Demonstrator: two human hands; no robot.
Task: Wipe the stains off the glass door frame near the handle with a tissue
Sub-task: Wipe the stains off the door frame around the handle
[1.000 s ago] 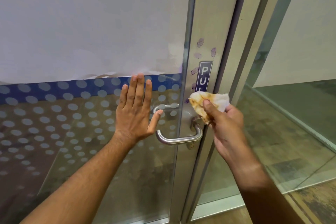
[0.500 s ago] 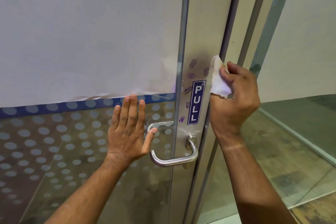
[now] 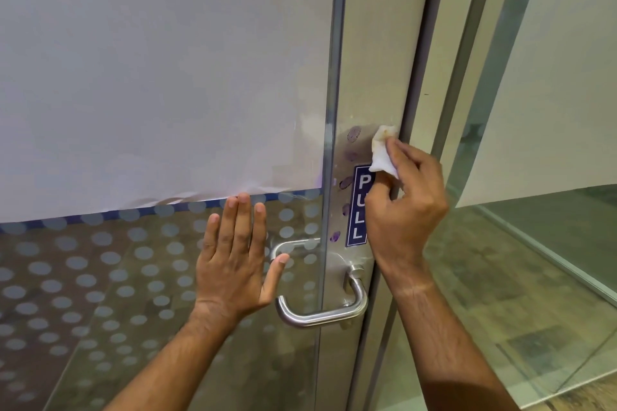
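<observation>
The metal door frame (image 3: pixel 377 70) runs upright beside the glass pane, with a steel lever handle (image 3: pixel 324 314) low on it. Several purple fingerprint stains (image 3: pixel 353 134) mark the frame to the left of a blue PULL sticker (image 3: pixel 358 210). My right hand (image 3: pixel 405 203) pinches a crumpled white tissue (image 3: pixel 384 153) and presses it on the frame above the sticker, right of the top stain. My left hand (image 3: pixel 235 260) lies flat on the glass, fingers spread, just left of the handle.
White paper (image 3: pixel 160 77) covers the upper part of the glass door; below it is a dotted film (image 3: pixel 100 277). To the right stand another frame post (image 3: pixel 467 77) and a glass panel (image 3: pixel 534 243) with wooden floor behind.
My right hand rose from the handle to above the PULL sticker with the tissue, then shifted left onto the stained frame face. My left hand stayed flat on the glass.
</observation>
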